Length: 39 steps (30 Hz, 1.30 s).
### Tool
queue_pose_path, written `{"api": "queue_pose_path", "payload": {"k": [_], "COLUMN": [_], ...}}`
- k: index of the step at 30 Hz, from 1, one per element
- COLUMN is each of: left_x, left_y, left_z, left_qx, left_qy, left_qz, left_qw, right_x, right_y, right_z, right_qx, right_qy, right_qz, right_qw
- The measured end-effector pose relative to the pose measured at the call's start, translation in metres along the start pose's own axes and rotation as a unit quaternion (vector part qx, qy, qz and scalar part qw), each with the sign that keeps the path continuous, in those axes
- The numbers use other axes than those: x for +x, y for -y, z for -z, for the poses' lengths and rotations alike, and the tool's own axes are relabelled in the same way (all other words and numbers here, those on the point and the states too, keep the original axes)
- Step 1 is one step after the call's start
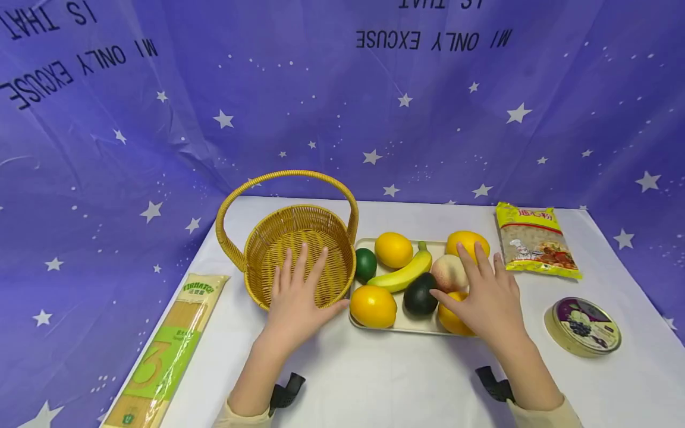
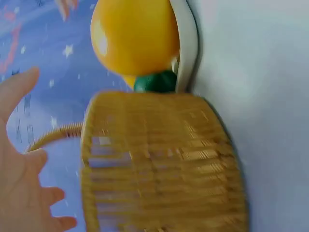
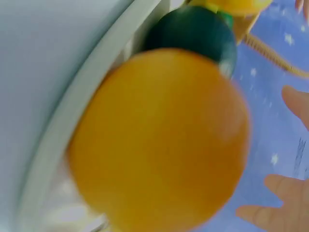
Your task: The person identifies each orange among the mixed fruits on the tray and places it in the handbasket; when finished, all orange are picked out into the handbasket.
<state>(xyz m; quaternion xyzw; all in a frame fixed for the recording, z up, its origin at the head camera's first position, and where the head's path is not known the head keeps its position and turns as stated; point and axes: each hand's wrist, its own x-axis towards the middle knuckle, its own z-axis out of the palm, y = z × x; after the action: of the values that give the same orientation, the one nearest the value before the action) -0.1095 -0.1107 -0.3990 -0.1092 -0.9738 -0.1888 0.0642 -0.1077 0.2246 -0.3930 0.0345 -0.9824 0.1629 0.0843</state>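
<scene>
My left hand is spread with straight fingers over the near side of a wicker basket, holding nothing. The basket stands upright with its handle raised and nothing inside that I can see. Fingers apart, my right hand hovers over the right end of a cream tray. On the tray lie a banana, a dark avocado, a peach, a green fruit and several yellow-orange fruits. The right hand partly hides the orange fruit at the near right corner.
A long pack of noodles lies along the table's left edge. At the back right is a yellow-topped food bag, with a round tin nearer on the right. Behind the white table hangs a purple star-patterned cloth.
</scene>
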Motion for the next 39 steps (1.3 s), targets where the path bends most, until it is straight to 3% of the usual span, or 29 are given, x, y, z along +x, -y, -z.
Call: {"api": "queue_pose_path", "payload": {"k": [3, 6, 10, 13, 23, 28, 34, 39], "left_x": [-0.009, -0.019, -0.031, -0.036, -0.038, -0.038, -0.038, -0.04], "left_y": [0.014, 0.029, 0.046, 0.055, 0.067, 0.07, 0.072, 0.072], "left_z": [0.002, 0.002, 0.001, -0.002, -0.01, -0.01, -0.011, -0.01], "left_qx": [-0.037, -0.1, -0.201, -0.256, -0.375, -0.392, -0.403, -0.409], "left_qy": [-0.026, -0.048, -0.072, -0.078, -0.06, -0.05, -0.051, -0.05], "left_qz": [0.032, 0.076, 0.138, 0.164, 0.194, 0.202, 0.207, 0.213], "left_qw": [0.9985, 0.9909, 0.9673, 0.9495, 0.9047, 0.896, 0.8901, 0.8862], "right_x": [-0.005, -0.012, -0.021, -0.026, -0.029, -0.03, -0.029, -0.028], "right_y": [-0.016, -0.031, -0.042, -0.046, -0.048, -0.047, -0.049, -0.05], "right_z": [0.002, 0.002, -0.003, -0.008, -0.018, -0.02, -0.022, -0.022], "right_qx": [0.031, 0.08, 0.154, 0.196, 0.258, 0.266, 0.259, 0.264], "right_qy": [0.006, 0.028, 0.069, 0.096, 0.147, 0.162, 0.141, 0.137], "right_qz": [-0.022, -0.051, -0.088, -0.103, -0.13, -0.127, -0.116, -0.117], "right_qw": [0.9993, 0.9951, 0.9817, 0.9705, 0.9461, 0.9419, 0.9484, 0.9475]}}
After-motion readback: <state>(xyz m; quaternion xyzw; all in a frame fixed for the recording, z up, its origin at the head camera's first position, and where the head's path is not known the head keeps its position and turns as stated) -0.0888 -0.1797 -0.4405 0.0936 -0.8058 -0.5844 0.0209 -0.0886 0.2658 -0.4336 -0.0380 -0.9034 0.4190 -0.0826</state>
